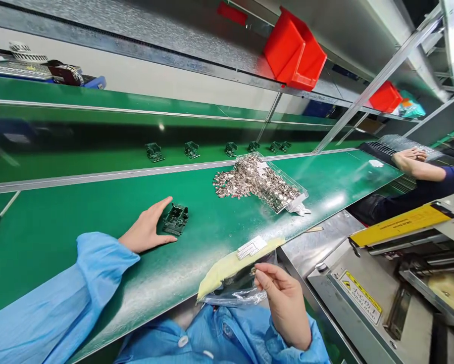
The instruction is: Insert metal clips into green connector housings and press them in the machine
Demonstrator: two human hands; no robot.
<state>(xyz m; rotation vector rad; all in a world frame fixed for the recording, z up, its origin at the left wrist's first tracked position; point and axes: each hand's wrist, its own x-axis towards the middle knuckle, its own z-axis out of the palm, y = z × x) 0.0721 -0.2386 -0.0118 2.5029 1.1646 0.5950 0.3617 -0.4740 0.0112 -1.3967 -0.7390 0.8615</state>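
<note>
My left hand [148, 228] lies on the green bench [79, 222], fingers and thumb spread around a small dark plastic part [175, 219] without gripping it. My right hand [283, 298] hovers near the bench's front edge, fingertips pinched on a tiny metal piece I can barely see. Just beyond it lie a yellowish pad [227, 265] carrying a short row of silvery pieces [251, 247] and a clear plastic bag [236, 296]. A heap of small metal pieces [249, 182] spills from a clear tray [287, 199] farther right.
Several more dark parts [192, 149] ride the conveyor belt behind. Red bins [295, 50] sit on the shelf overhead. A machine with a yellow bar [401, 225] stands at right. Another person's arm [419, 164] rests on the far right end.
</note>
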